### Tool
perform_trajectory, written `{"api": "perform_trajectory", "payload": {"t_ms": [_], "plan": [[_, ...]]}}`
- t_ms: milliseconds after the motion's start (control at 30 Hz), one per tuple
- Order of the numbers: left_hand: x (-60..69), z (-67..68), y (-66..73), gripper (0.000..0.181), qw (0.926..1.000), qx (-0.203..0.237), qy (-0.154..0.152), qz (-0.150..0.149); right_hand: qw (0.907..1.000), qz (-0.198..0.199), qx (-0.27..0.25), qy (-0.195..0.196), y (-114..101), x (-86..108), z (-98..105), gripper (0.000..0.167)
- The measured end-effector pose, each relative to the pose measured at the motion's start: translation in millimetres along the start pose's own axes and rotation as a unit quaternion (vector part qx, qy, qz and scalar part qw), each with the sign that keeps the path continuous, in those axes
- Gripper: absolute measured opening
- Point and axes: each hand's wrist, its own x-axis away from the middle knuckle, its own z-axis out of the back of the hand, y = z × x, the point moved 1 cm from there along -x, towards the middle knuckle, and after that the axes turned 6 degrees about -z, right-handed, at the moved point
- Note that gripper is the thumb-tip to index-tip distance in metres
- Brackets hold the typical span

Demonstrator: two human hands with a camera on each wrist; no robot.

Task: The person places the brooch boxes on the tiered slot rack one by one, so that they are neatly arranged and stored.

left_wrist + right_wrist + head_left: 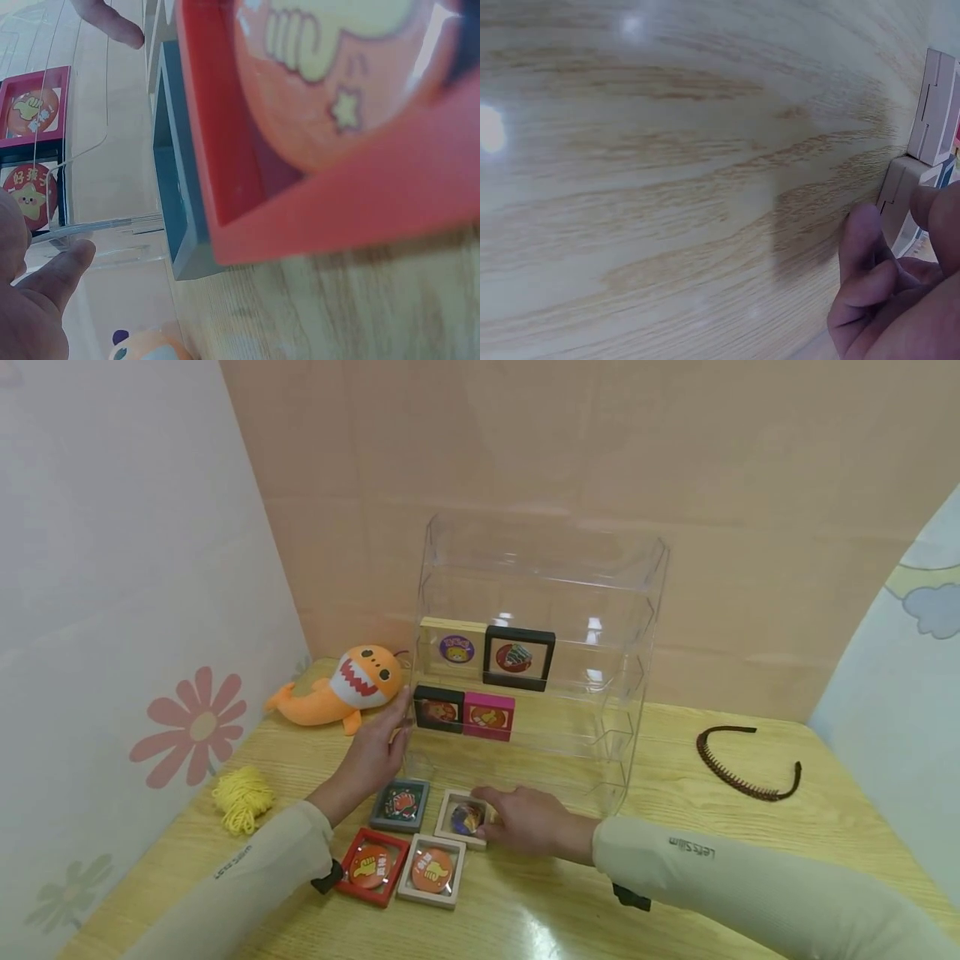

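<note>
My left hand (375, 750) touches the left side of a clear acrylic tiered rack (570, 752) with its fingers extended. At the table, my right hand (525, 820) holds the right edge of a white display frame (442, 817) with a dark round badge inside, by thumb and index finger. Close by lie a grey-green frame (380, 818), a red frame (365, 895) and another white frame (427, 897). On the rack stand a cream frame (431, 668), a black frame (517, 633), a second black frame (438, 694) and a pink frame (504, 702).
An orange shark plush (322, 703) sits left of the rack, behind a bundle of yellow yarn (243, 800). A dark toothed headband (738, 783) lies on the wooden table (690, 810) at the right. A pinkish-brown backdrop (750, 527) rises behind the rack.
</note>
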Motion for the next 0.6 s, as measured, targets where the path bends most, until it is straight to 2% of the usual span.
{"api": "perform_trajectory", "payload": {"t_ms": [167,600], "plan": [[0.1,-0.2,-1.0,0.06,0.9999,0.001,-0.007,0.009,0.9999,-0.003,-0.001,-0.011,4.4,8.4,3.4,0.055],[1.3,-1.5,-2.3,0.06,1.0,-0.001,-0.002,0.001,0.9974,-0.038,-0.026,-0.056,19.0,39.8,10.1,0.069]]}}
